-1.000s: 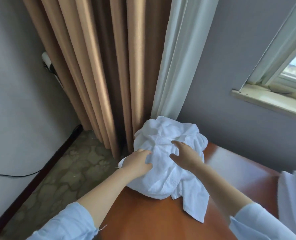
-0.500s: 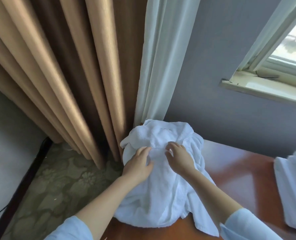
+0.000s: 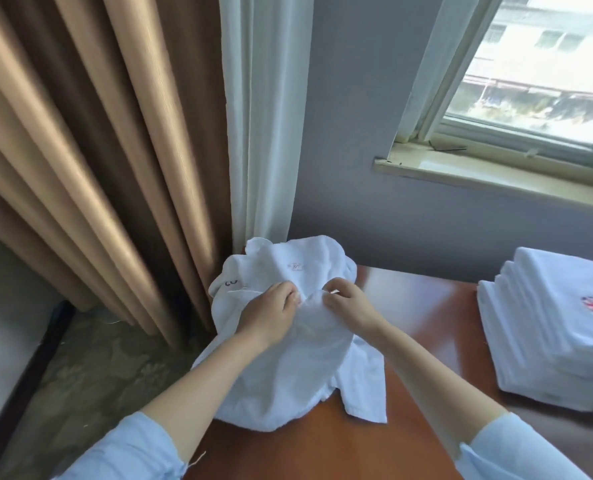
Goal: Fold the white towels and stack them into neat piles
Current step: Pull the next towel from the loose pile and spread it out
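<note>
Far left of the grip, below: floor [image 3: 90, 368], dull grey-green carpet with a leaf pattern.

Left of the grip, above: tan curtain [image 3: 90, 150], heavy cloth with a faint sheen, hanging in deep vertical pleats. Just behind the grip: white curtain [image 3: 263, 116], thin, in narrow soft folds, its foot hidden behind the towel heap.

Towel heap [image 3: 288, 375]: white terry with a matt nap, rumpled into a rounded mound. It lies directly under the grip on the worktop [image 3: 426, 323]. Its left side passes over the worktop's edge, and a flat flap trails below the right wrist.

Left hand [image 3: 270, 317]: fingers curled, pinching a raised fold at the top of the heap. Right hand [image 3: 352, 306]: just beside it, fingers and thumb pinching the same ridge. Both grips are clamped on the cloth. Sleeves [image 3: 132, 448] are pale blue woven fabric.

Worktop: red-brown, smooth and glossy.

Right of the grip, well apart: folded stack [image 3: 547, 323], white, with flat square layers and stepped edges. A red round emblem shows on top.

Above right of the grip: grey matt wall [image 3: 357, 116] and a cream window sill [image 3: 495, 174].
</note>
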The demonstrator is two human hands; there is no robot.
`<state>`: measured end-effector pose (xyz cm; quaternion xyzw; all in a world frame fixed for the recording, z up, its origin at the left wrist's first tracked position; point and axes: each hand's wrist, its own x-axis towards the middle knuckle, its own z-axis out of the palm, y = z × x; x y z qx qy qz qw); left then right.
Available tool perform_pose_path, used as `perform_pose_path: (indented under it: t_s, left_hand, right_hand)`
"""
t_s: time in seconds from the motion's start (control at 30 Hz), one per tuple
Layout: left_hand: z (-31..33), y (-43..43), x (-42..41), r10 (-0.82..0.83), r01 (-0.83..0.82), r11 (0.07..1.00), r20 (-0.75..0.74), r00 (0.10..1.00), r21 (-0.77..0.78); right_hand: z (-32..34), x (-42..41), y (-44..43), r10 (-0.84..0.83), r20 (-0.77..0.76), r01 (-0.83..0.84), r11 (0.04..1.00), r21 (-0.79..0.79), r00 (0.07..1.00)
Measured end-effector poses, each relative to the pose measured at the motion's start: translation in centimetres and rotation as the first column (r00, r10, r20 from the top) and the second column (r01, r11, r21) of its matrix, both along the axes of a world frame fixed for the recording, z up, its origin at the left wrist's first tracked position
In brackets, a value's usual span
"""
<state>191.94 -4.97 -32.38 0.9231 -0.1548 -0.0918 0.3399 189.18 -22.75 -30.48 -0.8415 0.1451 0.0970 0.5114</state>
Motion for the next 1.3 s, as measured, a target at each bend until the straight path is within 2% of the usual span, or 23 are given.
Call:
perform_pose_path:
  t_s: [0.2, 0.43, 0.53, 0.67, 0.77, 0.9, 1.03, 1.13, 1.2, 1.3]
  left_hand:
    - [0.6, -3.3, -7.6, -0.076, 0.077, 0.997, -0.051, 0.996, 0.019]
    - [-0.3, -6.6, -16.2, 0.005, -0.015, 0.994, -0.096, 0.995, -0.104]
    - [-0.7, -7.8, -19.0, -0.046, 0.032, 0.988, -0.093, 0.995, -0.148]
    - [-0.4, -10.0, -21.9, -0.154, 0.144, 0.983, -0.079, 0.985, -0.118]
    - [0.4, -12.9, -24.1, -0.16, 0.147, 0.969, -0.05, 0.986, -0.198]
    - [1.8, -17.0, -26.2, -0.13, 0.142, 0.942, 0.06, 0.99, -0.305]
    - [3.2, -19.8, -27.7, -0.282, 0.289, 0.913, 0.065, 0.957, -0.289]
    - [4.0, -21.4, -28.6, -0.412, 0.424, 0.894, 0.104, 0.905, -0.143]
    - [4.8, -22.6, -29.1, -0.471, 0.477, 0.875, 0.075, 0.879, -0.088]
    - [5.8, -24.5, -29.8, -0.523, 0.519, 0.842, 0.01, 0.852, -0.146]
  right_hand:
    - [0.8, -7.5, -3.4, 0.054, -0.019, -0.054, 0.998, -0.014, 0.998]
    - [0.3, -17.0, -6.7, 0.096, -0.095, -0.099, 0.995, -0.025, 0.991]
    - [0.3, -20.0, -7.7, 0.027, -0.09, -0.027, 1.0, 0.004, 0.996]
    - [1.2, -23.4, -9.8, -0.081, -0.059, 0.083, 0.996, 0.027, 0.995]
    - [2.2, -25.9, -12.1, -0.216, -0.003, 0.216, 0.972, 0.093, 0.976]
    - [3.3, -29.5, -15.4, -0.398, 0.085, 0.38, 0.908, 0.176, 0.913]
    - [4.9, -32.2, -17.8, -0.445, 0.151, 0.405, 0.883, 0.235, 0.883]
    - [6.3, -33.5, -19.1, -0.461, 0.121, 0.407, 0.859, 0.31, 0.879]
    - [7.3, -34.4, -19.9, -0.473, 0.114, 0.409, 0.841, 0.353, 0.874]
    - [8.2, -35.7, -21.3, -0.484, 0.104, 0.417, 0.828, 0.375, 0.869]
